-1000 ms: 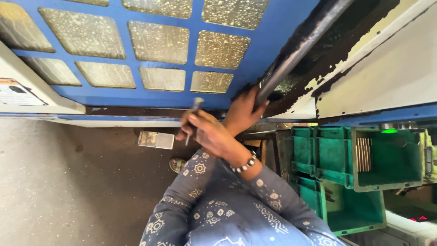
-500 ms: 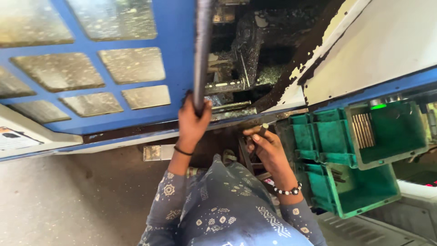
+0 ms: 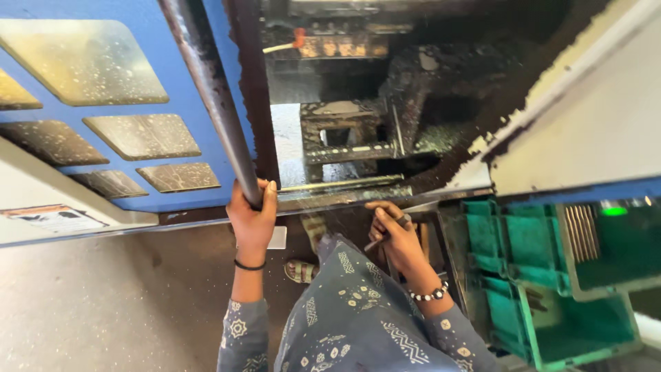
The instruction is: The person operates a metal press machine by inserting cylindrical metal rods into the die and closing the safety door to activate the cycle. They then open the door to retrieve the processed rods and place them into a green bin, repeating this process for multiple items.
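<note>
I am gripping the dark door handle bar (image 3: 210,103) with my left hand (image 3: 253,215), the blue door (image 3: 103,89) already standing open. My right hand (image 3: 396,238) is closing around a thin metal tool (image 3: 387,233) at the machine's sill (image 3: 344,196), not yet reaching inside.

Open machine bay (image 3: 358,131) ahead (blue door (image 3: 138,96) left, green crates (image 3: 537,275) right).

Door handle bar (image 3: 213,103) cut off by the top edge, its lower end hidden inside the left hand (image 3: 253,219). Thin dark tool (image 3: 385,234) in the right hand (image 3: 396,241) mostly covered by fingers; kind impossible to tell. Machine interior (image 3: 385,110) dark and grimy, parts unreadable. Green bins (image 3: 551,275) cropped at right and bottom. Sandalled foot (image 3: 301,270) half hidden by patterned clothing.
</note>
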